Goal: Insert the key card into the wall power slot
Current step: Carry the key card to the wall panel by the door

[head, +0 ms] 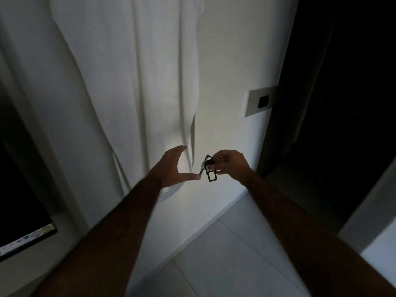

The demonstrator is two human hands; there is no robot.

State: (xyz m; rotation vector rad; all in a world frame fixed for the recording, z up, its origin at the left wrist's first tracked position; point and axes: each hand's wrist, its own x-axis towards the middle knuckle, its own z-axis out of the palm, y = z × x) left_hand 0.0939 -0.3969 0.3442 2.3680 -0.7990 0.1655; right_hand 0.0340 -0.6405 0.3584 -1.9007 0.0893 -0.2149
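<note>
Left of the wall power slot [260, 102] and lower down, the left hand [171, 166] is spread and grasps nothing, its thumb almost touching the metal key [201, 169] that hangs from the bunch. Closer under the slot, the right hand [230, 165] pinches the key card [211, 172], a dark flat tag on a ring, still well apart from the slot. To do this step well, I think the right hand should turn the tag upright, let the loose key hang free, and bring it up to the slot's dark opening.
</note>
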